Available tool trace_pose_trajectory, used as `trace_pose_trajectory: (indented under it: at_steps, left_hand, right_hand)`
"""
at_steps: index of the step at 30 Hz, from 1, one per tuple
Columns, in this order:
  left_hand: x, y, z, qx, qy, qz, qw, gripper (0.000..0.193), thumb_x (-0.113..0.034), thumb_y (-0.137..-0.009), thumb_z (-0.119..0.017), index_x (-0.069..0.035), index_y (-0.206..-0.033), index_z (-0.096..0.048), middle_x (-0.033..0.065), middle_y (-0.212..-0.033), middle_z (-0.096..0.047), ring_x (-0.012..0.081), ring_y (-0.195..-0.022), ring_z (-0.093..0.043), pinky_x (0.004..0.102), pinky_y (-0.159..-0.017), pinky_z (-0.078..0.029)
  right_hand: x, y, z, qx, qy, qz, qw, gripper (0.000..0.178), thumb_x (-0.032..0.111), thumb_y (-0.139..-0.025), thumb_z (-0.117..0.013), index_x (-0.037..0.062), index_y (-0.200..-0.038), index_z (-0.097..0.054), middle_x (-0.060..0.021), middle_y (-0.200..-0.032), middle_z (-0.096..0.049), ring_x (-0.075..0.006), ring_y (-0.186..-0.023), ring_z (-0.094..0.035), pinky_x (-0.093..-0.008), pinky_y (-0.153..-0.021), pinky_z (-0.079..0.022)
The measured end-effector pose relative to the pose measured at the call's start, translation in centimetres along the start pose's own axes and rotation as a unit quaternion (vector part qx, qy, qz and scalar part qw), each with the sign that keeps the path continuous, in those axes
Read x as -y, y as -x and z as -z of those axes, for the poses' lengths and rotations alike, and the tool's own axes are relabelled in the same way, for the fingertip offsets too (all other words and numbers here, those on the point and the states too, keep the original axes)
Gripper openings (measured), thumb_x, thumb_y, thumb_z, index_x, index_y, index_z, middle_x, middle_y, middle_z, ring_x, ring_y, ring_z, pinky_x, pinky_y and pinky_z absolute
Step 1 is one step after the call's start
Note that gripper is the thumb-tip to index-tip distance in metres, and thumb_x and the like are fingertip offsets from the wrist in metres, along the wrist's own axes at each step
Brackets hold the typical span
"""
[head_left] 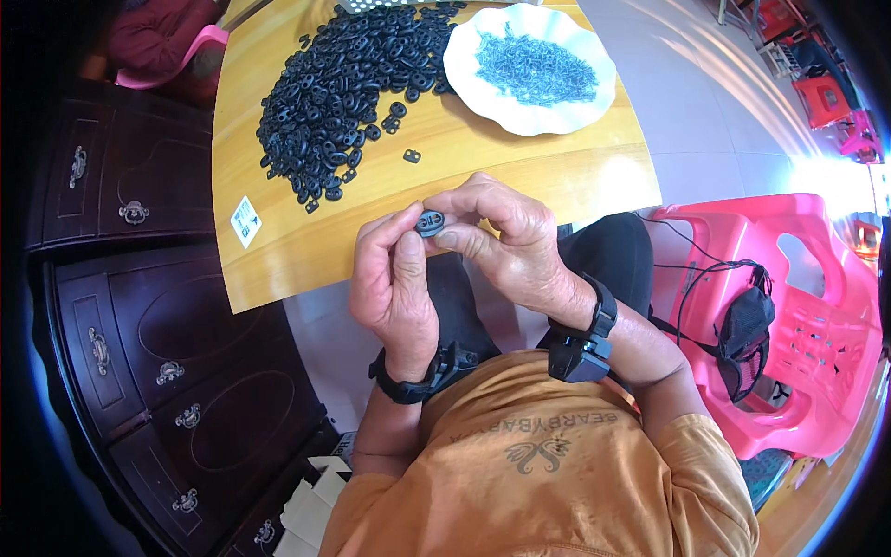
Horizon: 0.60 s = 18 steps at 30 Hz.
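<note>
My left hand (394, 283) and my right hand (506, 243) meet just off the near edge of a yellow wooden table (520, 162). Together they pinch one small black oval plastic piece (431, 223) with two holes, held between thumbs and fingertips. On the table behind lies a big heap of the same black pieces (348, 88). To its right a white wavy-edged plate (483, 97) carries a pile of tiny bluish metal springs (536, 70). A single black piece (412, 156) lies apart near the plate. Both wrists wear black bands.
A dark carved wooden cabinet (158, 353) with metal handles stands at the left. A pink plastic chair (807, 316) at the right carries a black pouch (745, 327) and cables. A small white sticker (245, 220) is on the table's left corner. Red stools stand far right.
</note>
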State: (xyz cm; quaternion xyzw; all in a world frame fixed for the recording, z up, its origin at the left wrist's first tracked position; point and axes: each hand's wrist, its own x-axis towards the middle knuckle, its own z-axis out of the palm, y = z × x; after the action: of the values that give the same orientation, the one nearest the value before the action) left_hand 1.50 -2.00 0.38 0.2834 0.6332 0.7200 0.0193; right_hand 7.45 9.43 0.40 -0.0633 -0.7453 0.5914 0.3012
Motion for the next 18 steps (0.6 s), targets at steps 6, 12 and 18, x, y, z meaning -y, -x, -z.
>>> trace_pose_trajectory:
  at_steps: [6,12,18]
  left_hand:
    - [-0.5,-0.4,-0.2,0.002,0.044,0.059,0.997,0.016,0.000,-0.091,-0.050,0.006,-0.103,-0.058,0.0093,-0.096,-0.059,0.0115,-0.079,-0.057,0.0235,-0.072,-0.050]
    - [-0.6,-0.6,0.3,0.019,0.083,0.115,0.990,0.016,0.000,-0.089,-0.053,0.007,-0.102,-0.058,0.0091,-0.087,-0.063,0.0105,-0.073,-0.057,0.0233,-0.068,-0.050]
    - [-0.7,-0.7,0.3,0.015,0.066,0.111,0.991,0.015,0.002,-0.087,-0.056,0.007,-0.101,-0.059,0.0094,-0.086,-0.063,0.0106,-0.069,-0.057,0.0221,-0.065,-0.049]
  right_hand:
    - [-0.2,0.1,0.3,0.024,-0.039,-0.066,0.997,0.023,-0.003,-0.079,-0.063,-0.0023,-0.102,-0.062,-0.0056,-0.082,-0.057,-0.0116,-0.074,-0.060,-0.0244,-0.068,-0.050]
    - [-0.4,0.4,0.1,0.018,-0.140,-0.101,0.985,0.022,-0.007,-0.081,-0.060,-0.0049,-0.103,-0.060,-0.0069,-0.084,-0.056,-0.0148,-0.079,-0.063,-0.0257,-0.072,-0.054]
    - [-0.4,0.6,-0.1,0.006,-0.177,-0.108,0.978,0.019,-0.005,-0.080,-0.061,-0.0050,-0.100,-0.061,-0.0075,-0.084,-0.057,-0.0150,-0.076,-0.062,-0.0256,-0.070,-0.053]
